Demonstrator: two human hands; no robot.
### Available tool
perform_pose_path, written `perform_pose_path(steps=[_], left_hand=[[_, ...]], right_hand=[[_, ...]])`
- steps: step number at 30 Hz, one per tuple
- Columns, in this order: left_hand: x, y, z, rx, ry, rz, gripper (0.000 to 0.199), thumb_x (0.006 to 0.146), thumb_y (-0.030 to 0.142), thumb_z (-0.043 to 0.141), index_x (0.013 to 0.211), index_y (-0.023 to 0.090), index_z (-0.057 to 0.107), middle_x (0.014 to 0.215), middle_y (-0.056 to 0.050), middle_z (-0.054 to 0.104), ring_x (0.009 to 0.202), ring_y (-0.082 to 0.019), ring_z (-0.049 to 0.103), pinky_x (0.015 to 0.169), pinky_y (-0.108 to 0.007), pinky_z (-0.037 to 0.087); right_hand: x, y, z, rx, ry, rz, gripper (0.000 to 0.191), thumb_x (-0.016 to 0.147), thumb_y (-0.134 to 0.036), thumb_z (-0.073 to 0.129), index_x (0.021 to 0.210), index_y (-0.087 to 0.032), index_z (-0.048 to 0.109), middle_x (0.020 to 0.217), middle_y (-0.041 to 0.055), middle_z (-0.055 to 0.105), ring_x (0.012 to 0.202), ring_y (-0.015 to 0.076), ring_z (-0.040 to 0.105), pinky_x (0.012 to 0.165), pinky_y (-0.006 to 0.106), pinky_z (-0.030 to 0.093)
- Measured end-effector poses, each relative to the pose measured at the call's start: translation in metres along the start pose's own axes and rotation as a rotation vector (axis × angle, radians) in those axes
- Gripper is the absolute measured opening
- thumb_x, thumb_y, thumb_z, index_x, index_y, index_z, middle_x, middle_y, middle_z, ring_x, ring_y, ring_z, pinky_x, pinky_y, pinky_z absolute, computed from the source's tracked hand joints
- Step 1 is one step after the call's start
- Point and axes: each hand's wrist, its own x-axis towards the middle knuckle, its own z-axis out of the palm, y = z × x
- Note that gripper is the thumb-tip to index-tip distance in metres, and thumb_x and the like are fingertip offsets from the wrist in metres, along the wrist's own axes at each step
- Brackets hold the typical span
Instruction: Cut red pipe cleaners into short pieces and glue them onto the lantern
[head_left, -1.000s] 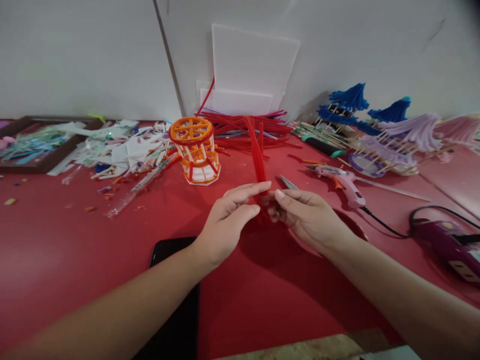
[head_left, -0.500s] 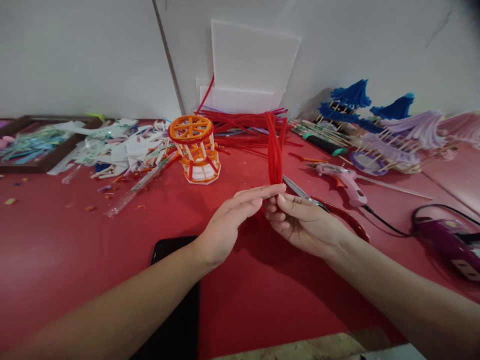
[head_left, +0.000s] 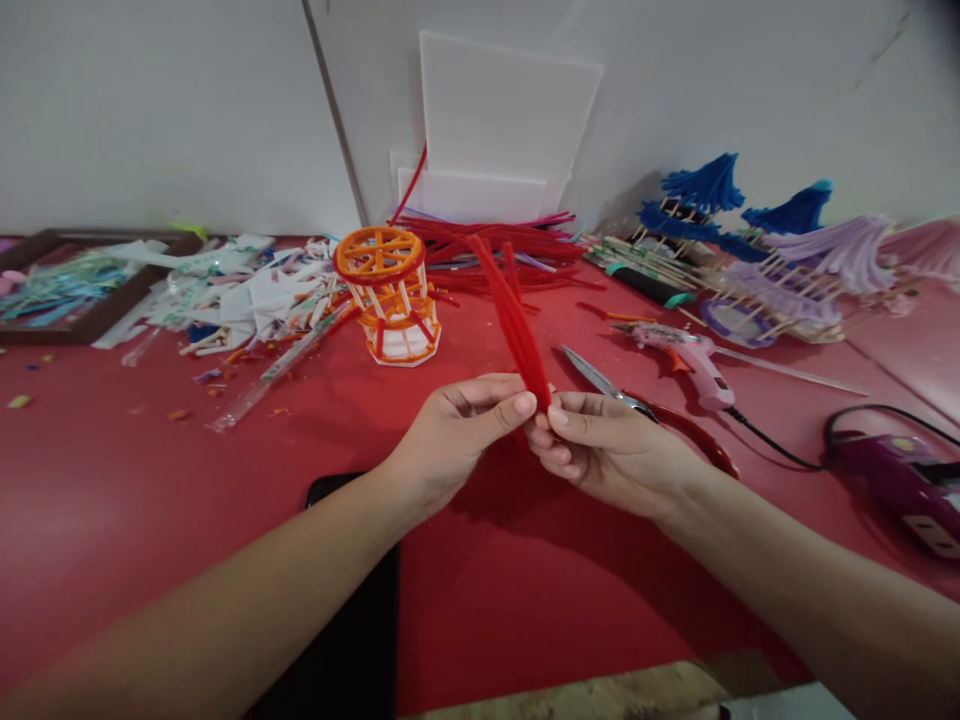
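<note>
A bundle of red pipe cleaners (head_left: pixel 517 335) leans up and to the left, its lower end pinched between my two hands over the table. My left hand (head_left: pixel 469 430) is closed on the bundle's left side, thumb in front. On the other side of that end, my right hand (head_left: pixel 600 440) grips with thumb and fingertips. Scissors with red handles (head_left: pixel 690 430) lie beside and partly behind my right hand. An orange and white tower-shaped frame (head_left: pixel 386 295) stands upright behind my left hand.
A pink glue gun (head_left: pixel 694 365) and a purple device (head_left: pixel 900 480) lie right. Blue models (head_left: pixel 705 190) and lilac ones (head_left: pixel 832 255) stand back right. More red stems (head_left: pixel 480 245) lie behind. White scraps (head_left: pixel 274 295) are left; a black flat object (head_left: pixel 349 620) is under my left forearm.
The bundle has tipped from upright toward the left. My left fingers, stretched flat against its base before, have now closed on it. My right hand has barely moved.
</note>
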Motion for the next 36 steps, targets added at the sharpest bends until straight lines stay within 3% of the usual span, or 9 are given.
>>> perform_pose_path(steps=[5,10,15,21,24,28,36], left_hand=[[-0.0035,0.0028,0.0001,0.072,-0.121,0.002,0.019,0.068,0.039,0.085,0.071,0.021,0.078,0.08,-0.002,0.067,0.079,-0.014,0.062,0.082,-0.032,0.048],[-0.0033,0.0054,0.0007,0.104,-0.106,0.059,0.018,0.068,0.036,0.084,0.069,0.02,0.076,0.08,-0.002,0.065,0.078,-0.014,0.061,0.08,-0.031,0.048],[-0.0005,0.0044,0.0004,0.075,-0.012,0.075,0.021,0.072,0.036,0.082,0.066,0.018,0.073,0.073,0.0,0.064,0.07,-0.011,0.059,0.076,-0.028,0.049],[0.0018,0.0026,0.0003,-0.033,0.211,0.019,0.029,0.057,0.038,0.09,0.063,0.018,0.07,0.072,0.003,0.069,0.071,-0.009,0.06,0.076,-0.024,0.049],[0.0018,0.002,-0.0003,-0.012,0.214,-0.028,0.029,0.058,0.039,0.089,0.067,0.017,0.071,0.073,0.002,0.07,0.071,-0.01,0.061,0.075,-0.025,0.049],[0.0012,0.0015,-0.0005,0.038,0.177,-0.045,0.024,0.066,0.037,0.085,0.07,0.017,0.072,0.074,0.001,0.07,0.071,-0.01,0.061,0.074,-0.025,0.047],[0.0005,0.0016,0.0005,0.196,0.121,0.013,0.027,0.067,0.042,0.082,0.067,0.017,0.071,0.064,0.002,0.064,0.061,-0.01,0.053,0.065,-0.024,0.044]], right_hand=[[-0.0055,-0.0073,-0.0016,-0.068,-0.127,0.117,0.021,0.068,-0.029,0.086,0.066,-0.014,0.071,0.06,-0.0012,0.06,0.048,0.0035,0.05,0.042,0.014,0.037],[-0.0061,-0.0075,0.0001,-0.087,-0.093,0.099,0.02,0.066,-0.028,0.086,0.067,-0.016,0.071,0.062,-0.0013,0.063,0.05,0.0045,0.053,0.043,0.015,0.038],[-0.0036,-0.0057,-0.0006,-0.18,0.013,-0.072,0.018,0.067,-0.027,0.086,0.077,-0.018,0.074,0.076,0.0016,0.072,0.06,0.0068,0.061,0.053,0.018,0.046],[0.0003,-0.0005,-0.0041,-0.397,0.171,-0.456,0.02,0.073,-0.024,0.081,0.09,-0.022,0.071,0.075,-0.0021,0.071,0.064,0.0083,0.065,0.059,0.02,0.053],[0.0001,0.0004,-0.0049,-0.405,0.234,-0.474,0.031,0.072,-0.025,0.082,0.099,-0.025,0.067,0.082,-0.0011,0.074,0.07,0.0117,0.07,0.062,0.023,0.057],[-0.002,0.0005,-0.0023,-0.465,0.27,-0.515,0.016,0.073,-0.03,0.081,0.083,-0.021,0.071,0.085,0.0022,0.074,0.072,0.013,0.07,0.061,0.024,0.059],[-0.0052,-0.0007,0.0035,-0.656,0.323,-0.55,0.02,0.07,-0.032,0.082,0.08,-0.019,0.071,0.067,0.0004,0.069,0.051,0.01,0.06,0.047,0.024,0.052]])
